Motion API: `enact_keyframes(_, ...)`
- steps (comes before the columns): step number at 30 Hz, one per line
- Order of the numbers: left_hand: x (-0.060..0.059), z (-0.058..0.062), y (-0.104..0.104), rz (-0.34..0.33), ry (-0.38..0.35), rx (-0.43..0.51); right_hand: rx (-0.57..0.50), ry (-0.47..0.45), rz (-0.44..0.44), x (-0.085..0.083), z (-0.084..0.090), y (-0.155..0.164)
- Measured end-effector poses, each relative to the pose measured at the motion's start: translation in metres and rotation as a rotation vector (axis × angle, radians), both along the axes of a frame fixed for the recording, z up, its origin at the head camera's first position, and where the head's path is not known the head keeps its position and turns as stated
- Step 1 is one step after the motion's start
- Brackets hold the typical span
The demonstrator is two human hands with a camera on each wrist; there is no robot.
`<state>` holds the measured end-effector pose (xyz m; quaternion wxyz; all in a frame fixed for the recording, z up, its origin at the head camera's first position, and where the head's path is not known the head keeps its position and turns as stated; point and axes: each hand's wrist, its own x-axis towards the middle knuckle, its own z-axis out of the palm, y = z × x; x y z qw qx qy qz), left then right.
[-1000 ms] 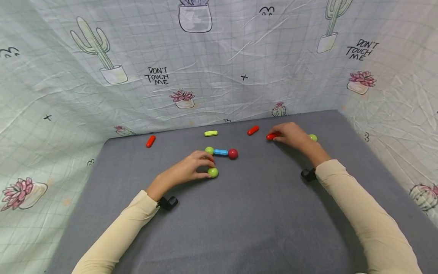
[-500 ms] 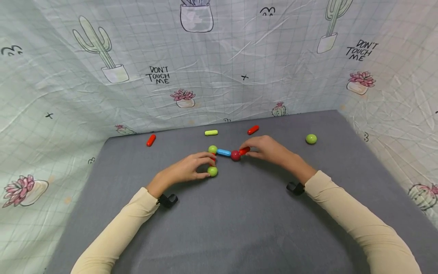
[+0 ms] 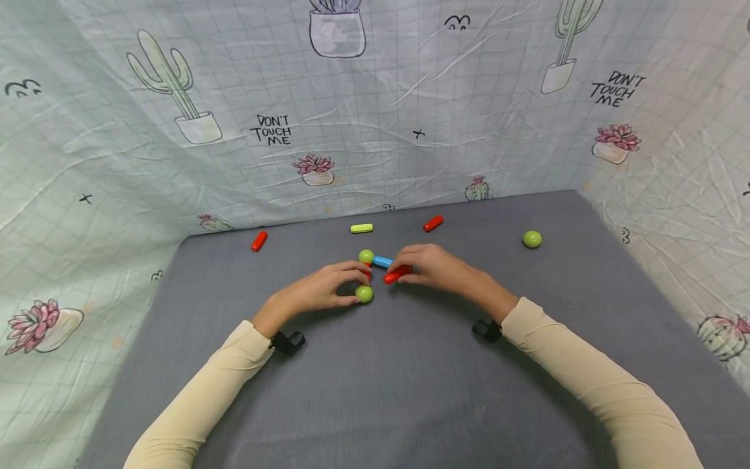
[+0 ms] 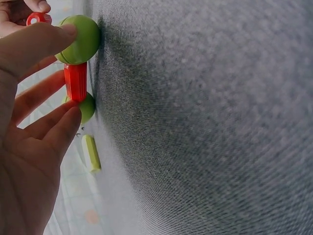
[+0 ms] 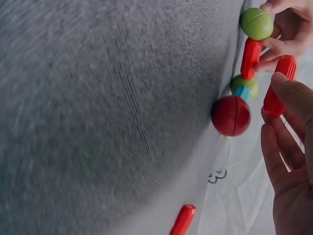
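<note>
Near the middle of the grey cloth-covered worktop (image 3: 410, 391), a little toward its far edge, lies a small chain of glossy plastic pieces: a near green ball (image 3: 364, 294), a short red stick (image 4: 76, 81) joined to it, a far green ball (image 3: 366, 256), a light-blue stick (image 3: 383, 262) and a dark red ball (image 5: 231, 115) at the end. The left hand (image 3: 319, 290) has its fingers curled around the red stick and the two green balls and keeps that end steady. The right hand (image 3: 433, 267) pinches a loose red plastic stick (image 3: 397, 274) between thumb and fingertips, just beside the red ball – I cannot tell if they touch already.

To my judgement the step in hand is joining this loose stick to the chain. The next move seems to call for one end of the stick brought square against a ball, while the left hand does not let the chain roll.

Farther out, along the far edge, lie a yellow-green stick (image 3: 361, 228), a red stick (image 3: 433, 223) and, toward the far left corner, another red stick (image 3: 258, 240) – a single green ball (image 3: 532, 239) rests well apart on the right. The cactus-printed cloth (image 3: 375, 98) hangs behind.
</note>
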<state>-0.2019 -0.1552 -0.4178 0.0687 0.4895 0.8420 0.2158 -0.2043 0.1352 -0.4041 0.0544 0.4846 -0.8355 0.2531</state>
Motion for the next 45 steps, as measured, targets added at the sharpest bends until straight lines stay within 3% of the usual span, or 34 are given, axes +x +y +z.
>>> enact_keyframes(9, -0.002, 0.0, -0.002, -0.009, -0.026, -0.005, -0.027, -0.111, 0.003, -0.011, -0.007, -0.001)
enact_keyframes(19, -0.006, 0.004, 0.0, -0.001, -0.051, -0.038, -0.026, -0.115, 0.02, -0.022, -0.011, 0.0)
enact_keyframes(26, -0.006, 0.002, -0.001, -0.016, -0.03, -0.036, -0.024, -0.158, 0.019, -0.022, -0.014, -0.003)
enact_keyframes(38, -0.005, 0.002, 0.0, -0.015, -0.038, -0.019, 0.006, -0.15, 0.018, -0.022, -0.015, -0.005)
enact_keyframes(45, 0.0, 0.002, 0.002, 0.033, -0.011, -0.01, 0.042, -0.111, 0.015, -0.02, -0.015, -0.009)
